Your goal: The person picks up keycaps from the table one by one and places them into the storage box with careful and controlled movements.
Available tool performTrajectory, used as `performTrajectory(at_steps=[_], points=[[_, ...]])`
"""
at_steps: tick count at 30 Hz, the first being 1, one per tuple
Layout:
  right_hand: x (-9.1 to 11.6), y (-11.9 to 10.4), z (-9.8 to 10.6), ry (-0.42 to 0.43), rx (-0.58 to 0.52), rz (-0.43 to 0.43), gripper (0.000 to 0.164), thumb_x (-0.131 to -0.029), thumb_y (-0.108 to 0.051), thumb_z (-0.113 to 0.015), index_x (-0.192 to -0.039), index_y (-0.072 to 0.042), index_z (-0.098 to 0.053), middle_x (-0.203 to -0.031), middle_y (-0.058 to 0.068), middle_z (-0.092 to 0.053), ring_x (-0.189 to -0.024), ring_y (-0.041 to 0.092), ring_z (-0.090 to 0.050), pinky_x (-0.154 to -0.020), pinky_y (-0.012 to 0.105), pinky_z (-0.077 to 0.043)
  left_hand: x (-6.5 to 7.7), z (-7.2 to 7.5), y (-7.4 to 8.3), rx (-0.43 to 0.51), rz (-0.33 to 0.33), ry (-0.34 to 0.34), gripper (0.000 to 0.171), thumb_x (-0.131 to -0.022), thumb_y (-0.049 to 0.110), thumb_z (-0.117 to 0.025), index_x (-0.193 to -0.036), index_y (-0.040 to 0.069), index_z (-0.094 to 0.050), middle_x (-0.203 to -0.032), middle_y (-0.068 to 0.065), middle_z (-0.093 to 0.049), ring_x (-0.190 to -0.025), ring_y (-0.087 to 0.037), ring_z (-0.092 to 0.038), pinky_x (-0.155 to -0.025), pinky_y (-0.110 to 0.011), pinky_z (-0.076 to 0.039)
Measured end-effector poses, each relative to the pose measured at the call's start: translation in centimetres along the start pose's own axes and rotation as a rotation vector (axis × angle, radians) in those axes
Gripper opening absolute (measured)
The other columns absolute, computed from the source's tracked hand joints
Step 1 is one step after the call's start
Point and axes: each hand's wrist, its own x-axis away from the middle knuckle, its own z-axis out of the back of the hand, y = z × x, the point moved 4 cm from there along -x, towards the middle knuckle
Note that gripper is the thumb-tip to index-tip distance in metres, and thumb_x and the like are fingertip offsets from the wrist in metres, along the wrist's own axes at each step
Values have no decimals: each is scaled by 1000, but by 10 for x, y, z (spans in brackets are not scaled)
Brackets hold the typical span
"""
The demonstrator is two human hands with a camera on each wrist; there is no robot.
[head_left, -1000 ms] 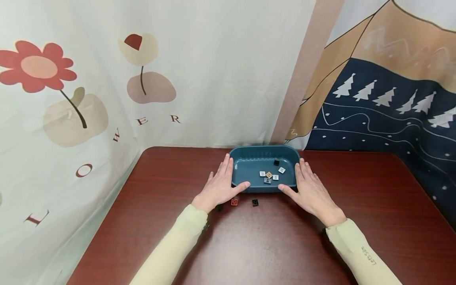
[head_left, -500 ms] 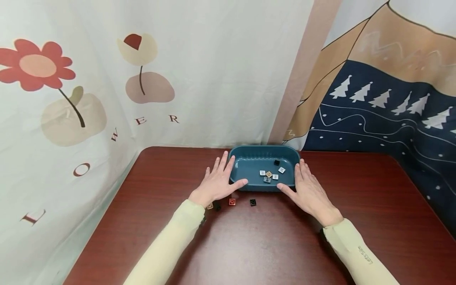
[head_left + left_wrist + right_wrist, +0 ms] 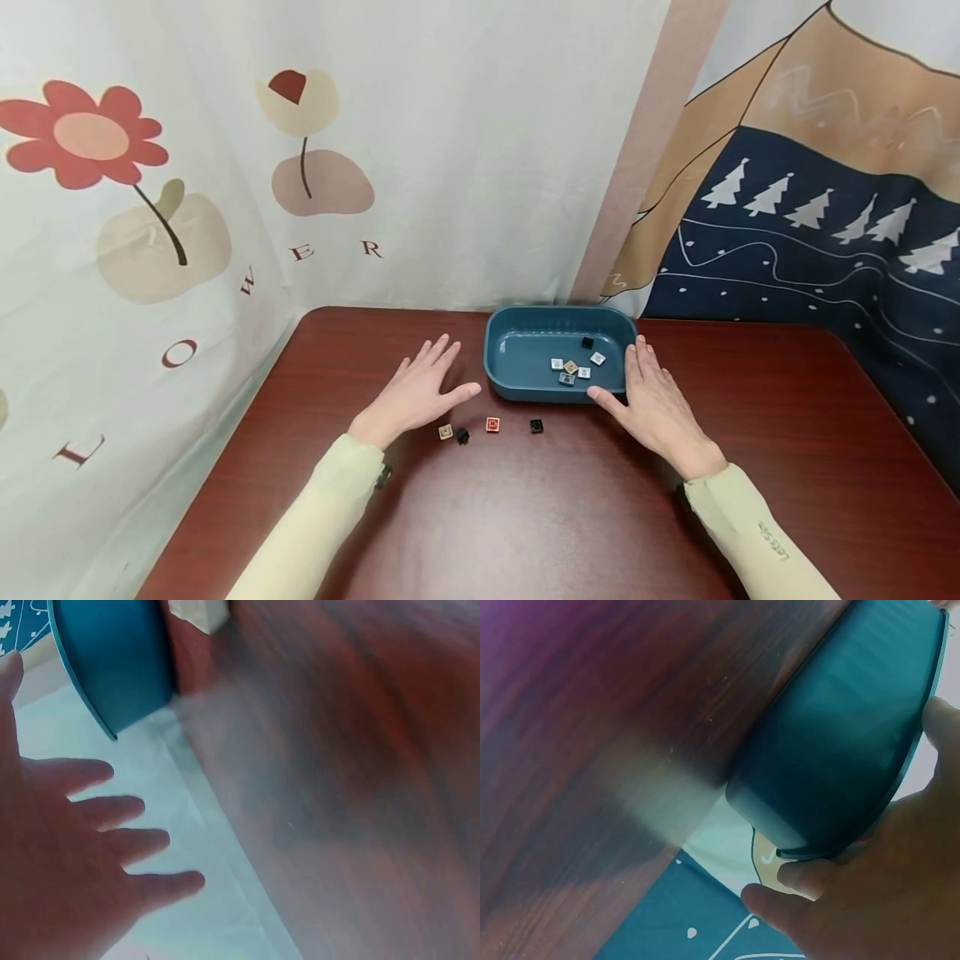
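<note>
A blue-green tray (image 3: pixel 517 362) lies near the table's back edge. Inside it are several small square keycaps, among them a tan one (image 3: pixel 571 367), a white one (image 3: pixel 597 358) and a black one (image 3: pixel 587 342). My right hand (image 3: pixel 662 410) rests against the tray's right end, fingers straight and thumb at the front rim. Left of the tray, apart from it, my left hand (image 3: pixel 416 387) is spread and holds nothing. In front of the tray lie a tan keycap (image 3: pixel 446 432), a black keycap (image 3: pixel 462 436), a red keycap (image 3: pixel 492 425) and another black keycap (image 3: pixel 536 426).
The brown wooden table (image 3: pixel 540 517) extends to both sides and toward me. Behind it hangs a pale curtain (image 3: pixel 465 167) with printed flowers, and at the right a dark blue cloth (image 3: pixel 810 250) with printed trees.
My left hand has come off the tray's left end and moved left, uncovering the tan and black keycaps in front. My right hand stays at the tray, which looks barely moved.
</note>
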Motion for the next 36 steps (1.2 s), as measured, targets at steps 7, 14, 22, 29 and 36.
performTrajectory(at_steps=[7, 14, 22, 29, 36], points=[[1, 1, 1, -2, 9, -10, 114, -97, -76, -44, -159, 14, -14, -169, 30, -3, -155, 48, -8, -118, 68, -18, 17, -1, -10, 13, -60, 6, 99, -96, 74, -51, -167, 11, -21, -171, -6, -25, -157, -33, -22, -122, -60, -21], [2, 0, 3, 6, 9, -7, 113, -97, -75, -45, -158, 15, -15, -168, 32, -5, -155, 49, -10, -118, 69, -18, 31, -4, -12, -17, -129, -58, 86, -94, 60, -67, -162, 15, -38, -168, -14, -31, -154, -41, -26, -117, -66, -27], [0, 0, 2, 6, 11, -9, 114, -96, -76, -46, -159, 14, -15, -168, 32, -6, -154, 49, -12, -117, 70, -15, 42, -12, -6, -86, -281, -123, 69, -92, 46, -77, -150, 14, -57, -157, -12, -49, -145, -35, -45, -112, -57, -40], [0, 0, 2, 11, 1, -2, 115, -96, -77, -46, -159, 15, -16, -168, 32, -6, -154, 49, -12, -117, 70, -16, 45, -15, 0, -152, -417, -98, 49, -91, 27, -82, -134, 7, -70, -131, -8, -65, -120, -27, -61, -104, -42, -49], [-1, -1, 1, 6, -4, -7, 115, -96, -76, -47, -159, 15, -16, -168, 31, -6, -154, 49, -12, -117, 70, -18, 45, -18, 4, -125, -496, -44, 30, -88, 15, -85, -117, 9, -78, -110, -1, -65, -97, -17, -63, -87, -30, -54]])
